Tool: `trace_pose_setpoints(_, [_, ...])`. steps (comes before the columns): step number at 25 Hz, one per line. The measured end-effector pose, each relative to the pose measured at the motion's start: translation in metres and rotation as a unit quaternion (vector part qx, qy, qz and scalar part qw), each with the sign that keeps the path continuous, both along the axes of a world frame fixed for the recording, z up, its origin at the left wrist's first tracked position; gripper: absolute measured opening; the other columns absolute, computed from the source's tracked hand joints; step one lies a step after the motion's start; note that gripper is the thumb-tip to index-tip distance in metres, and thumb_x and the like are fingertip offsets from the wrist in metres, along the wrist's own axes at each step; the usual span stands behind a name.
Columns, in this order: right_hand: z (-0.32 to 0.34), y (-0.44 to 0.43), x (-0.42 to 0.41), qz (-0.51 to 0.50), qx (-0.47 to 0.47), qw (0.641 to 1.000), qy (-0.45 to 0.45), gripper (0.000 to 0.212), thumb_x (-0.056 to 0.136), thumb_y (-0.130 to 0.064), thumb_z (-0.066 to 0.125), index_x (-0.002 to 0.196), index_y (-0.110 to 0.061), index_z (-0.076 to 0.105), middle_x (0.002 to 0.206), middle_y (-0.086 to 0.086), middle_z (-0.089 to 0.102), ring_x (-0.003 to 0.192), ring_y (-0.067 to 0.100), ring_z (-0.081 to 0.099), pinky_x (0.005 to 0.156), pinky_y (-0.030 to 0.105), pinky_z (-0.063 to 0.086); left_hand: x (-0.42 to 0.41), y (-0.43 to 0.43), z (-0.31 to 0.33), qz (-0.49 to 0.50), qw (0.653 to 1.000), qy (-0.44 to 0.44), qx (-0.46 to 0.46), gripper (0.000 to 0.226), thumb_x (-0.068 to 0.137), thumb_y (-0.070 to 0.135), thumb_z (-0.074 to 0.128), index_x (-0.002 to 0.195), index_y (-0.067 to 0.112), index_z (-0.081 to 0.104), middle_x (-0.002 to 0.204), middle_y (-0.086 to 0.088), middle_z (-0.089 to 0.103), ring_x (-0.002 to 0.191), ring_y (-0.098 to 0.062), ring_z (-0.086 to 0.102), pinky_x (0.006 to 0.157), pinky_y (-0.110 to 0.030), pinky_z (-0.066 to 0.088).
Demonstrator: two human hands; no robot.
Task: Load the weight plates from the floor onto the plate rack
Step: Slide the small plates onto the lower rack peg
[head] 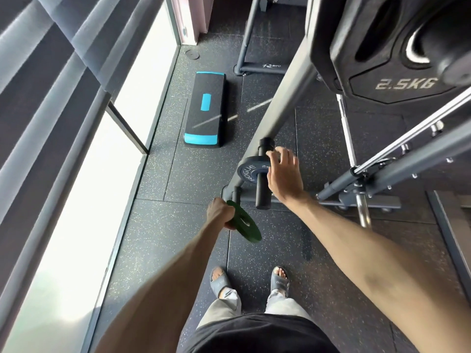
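My left hand (219,212) grips a small green weight plate (246,225) by its edge, holding it tilted above the floor just left of the plate rack (285,108). A grey plate marked ROGUE (248,171) sits on a low black peg (262,186) of the rack. My right hand (284,174) hovers over that grey plate, its fingers loosely spread at the plate's far rim. Whether the fingertips touch the plate is unclear. A large black 2.5 KG plate (397,72) hangs on an upper peg at the top right.
A black and blue step platform (206,113) lies on the speckled rubber floor to the left. A barbell and metal frame bars (362,207) stand at the right. Window blinds run along the left side. My sandalled feet (251,278) stand below the rack.
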State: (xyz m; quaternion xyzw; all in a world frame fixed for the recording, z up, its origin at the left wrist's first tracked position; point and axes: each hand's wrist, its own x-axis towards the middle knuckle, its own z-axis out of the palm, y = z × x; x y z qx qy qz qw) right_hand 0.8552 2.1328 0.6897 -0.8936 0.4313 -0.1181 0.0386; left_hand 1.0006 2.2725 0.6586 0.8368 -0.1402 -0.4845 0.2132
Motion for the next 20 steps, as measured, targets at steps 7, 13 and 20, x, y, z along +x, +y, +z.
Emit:
trace_pose_setpoints(7, [-0.034,0.071,-0.091,0.139,0.138,0.979,0.06,0.041,0.086,-0.005,0.056,0.126,-0.011,0.053,0.124,0.01,0.054,0.117,0.025,0.053,0.106,0.041,0.047,-0.008,-0.023,0.003,0.186,0.954,0.235,0.009,0.006,0.097,-0.005,0.05,0.095,-0.007,0.054,0.085,-0.031,0.069,0.066,-0.039,0.071,0.046,-0.044,0.059])
trace_pose_setpoints(13, [-0.04,0.063,-0.099,0.096,0.197,0.974,0.051,0.017,0.1,-0.015,0.053,0.117,-0.01,0.051,0.101,0.006,0.058,0.081,0.017,0.058,0.076,0.039,0.059,-0.012,-0.037,0.018,0.195,0.936,0.292,0.0,0.016,0.099,-0.004,0.04,0.112,-0.009,0.048,0.069,-0.033,0.066,0.047,-0.037,0.068,0.036,-0.038,0.054])
trace_pose_setpoints(20, [-0.037,0.038,-0.087,0.01,0.217,0.976,0.021,0.024,0.102,-0.006,0.046,0.126,-0.008,0.05,0.109,0.012,0.061,0.072,0.016,0.062,0.066,0.034,0.059,-0.013,-0.054,0.027,0.241,0.905,0.349,-0.042,0.03,0.098,-0.003,0.046,0.127,-0.011,0.05,0.09,-0.038,0.067,0.058,-0.042,0.071,0.042,-0.04,0.057])
